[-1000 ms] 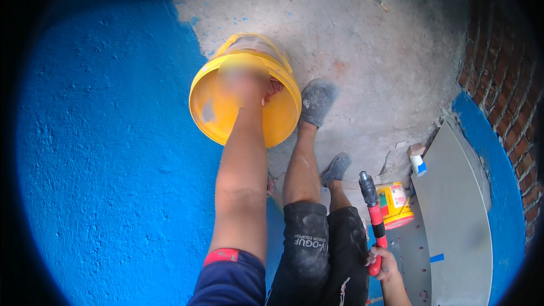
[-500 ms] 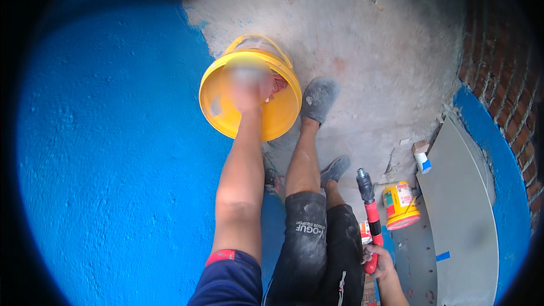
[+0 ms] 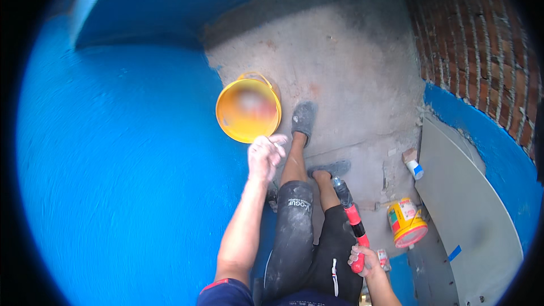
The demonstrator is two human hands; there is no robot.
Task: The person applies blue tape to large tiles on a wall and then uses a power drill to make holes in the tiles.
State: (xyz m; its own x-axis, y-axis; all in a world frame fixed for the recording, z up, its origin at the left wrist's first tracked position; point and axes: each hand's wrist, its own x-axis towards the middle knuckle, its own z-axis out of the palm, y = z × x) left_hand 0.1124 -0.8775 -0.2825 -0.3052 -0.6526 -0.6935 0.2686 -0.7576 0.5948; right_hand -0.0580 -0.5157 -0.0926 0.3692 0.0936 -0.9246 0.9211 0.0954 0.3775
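Note:
My left hand (image 3: 265, 157) is raised just in front of a large yellow bucket (image 3: 243, 130). Its fingers are curled in a pinch; whatever they hold is too small to make out. Reddish and pale contents show blurred inside the bucket, which stands on the floor with its handle folded to the far side. At the lower right my right hand (image 3: 365, 259) is wrapped round the red end of a red and black extension pole (image 3: 352, 215). The pole's bare threaded metal tip points away from me, toward the far left.
A blue painted wall (image 3: 130, 164) fills the left side. Ahead lies rough grey concrete floor (image 3: 345, 79), with a brick wall (image 3: 476, 62) beyond it on the right. A smaller yellow bucket (image 3: 407, 224), a white roll with blue (image 3: 415, 169) and a grey panel (image 3: 464, 209) are at the right.
My left hand has come out of the yellow bucket and back toward me. My right hand still grips the pole, which now tilts more to the left. The view has shifted, showing more wall ahead.

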